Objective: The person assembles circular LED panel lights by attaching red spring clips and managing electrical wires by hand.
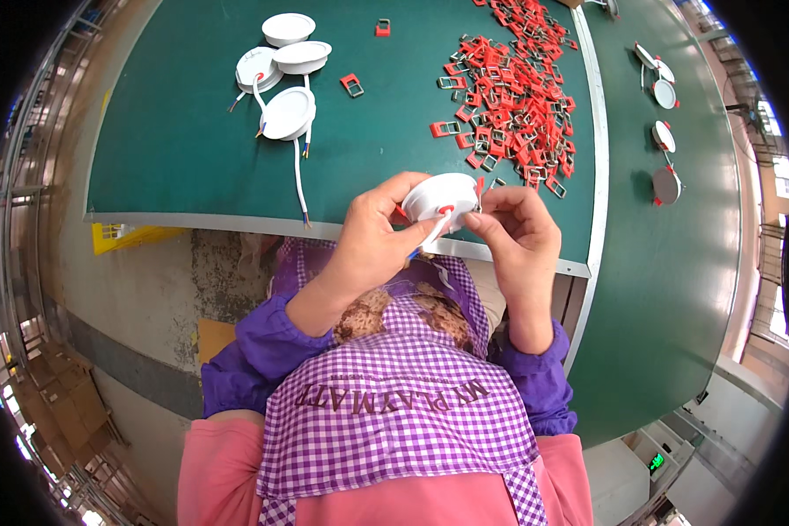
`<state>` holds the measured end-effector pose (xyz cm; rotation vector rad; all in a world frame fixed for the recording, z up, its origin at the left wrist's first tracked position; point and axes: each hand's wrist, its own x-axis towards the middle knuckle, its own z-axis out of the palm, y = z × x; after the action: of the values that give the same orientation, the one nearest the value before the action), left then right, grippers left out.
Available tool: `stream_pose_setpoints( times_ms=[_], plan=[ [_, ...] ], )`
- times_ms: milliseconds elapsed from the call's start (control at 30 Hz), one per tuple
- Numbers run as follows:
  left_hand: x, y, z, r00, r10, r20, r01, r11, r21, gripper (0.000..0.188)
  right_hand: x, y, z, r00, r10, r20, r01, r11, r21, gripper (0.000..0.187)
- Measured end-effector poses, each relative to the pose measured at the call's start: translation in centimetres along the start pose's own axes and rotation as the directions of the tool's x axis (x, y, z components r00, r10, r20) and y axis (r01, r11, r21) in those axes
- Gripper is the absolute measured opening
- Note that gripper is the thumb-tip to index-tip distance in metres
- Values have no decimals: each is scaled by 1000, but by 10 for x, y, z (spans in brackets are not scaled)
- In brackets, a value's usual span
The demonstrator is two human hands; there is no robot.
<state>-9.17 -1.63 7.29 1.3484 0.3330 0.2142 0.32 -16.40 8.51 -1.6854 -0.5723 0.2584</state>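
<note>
My left hand (366,235) holds a round white downlight (443,193) by its rim, above the table's front edge. A short white cable comes out of its back through a red grommet and hangs down. My right hand (519,235) pinches at the right side of the downlight, where a red spring clip (479,186) shows at its edge. Fingers partly cover this clip, so how far it is seated cannot be seen. Another bit of red peeks out by the left fingertips.
Several white downlights (287,114) with loose cables lie at the back left of the green table (184,167). A big heap of red spring clips (522,114) spreads at the right, with two stray clips apart. Past a pale edge strip, a second green surface (666,280) carries more downlights (664,94).
</note>
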Motion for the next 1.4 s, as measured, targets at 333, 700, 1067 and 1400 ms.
stream_pose_setpoints(
  times_ms=[333, 700, 1067, 1400],
  plan=[
    [-10, 13, 10, 971, 167, 174, -182, 980, 74, 23, -12, -36, -35, 914, 342, 216, -386, 899, 208, 52],
    [-6, -3, 18, 938, -60, 340, 87, 994, -65, 44, -21, 1, -62, 919, 362, 157, -392, 881, 263, 42],
    [38, 16, -84, 816, 578, 11, -121, 152, 981, 48, 3, 30, -119, 828, 198, -524, -170, 980, 102, 28],
    [49, -9, -102, 771, 622, -137, 106, 88, 991, 48, 32, 27, -45, 888, -229, 399, 460, 462, -759, 27]
  ],
)
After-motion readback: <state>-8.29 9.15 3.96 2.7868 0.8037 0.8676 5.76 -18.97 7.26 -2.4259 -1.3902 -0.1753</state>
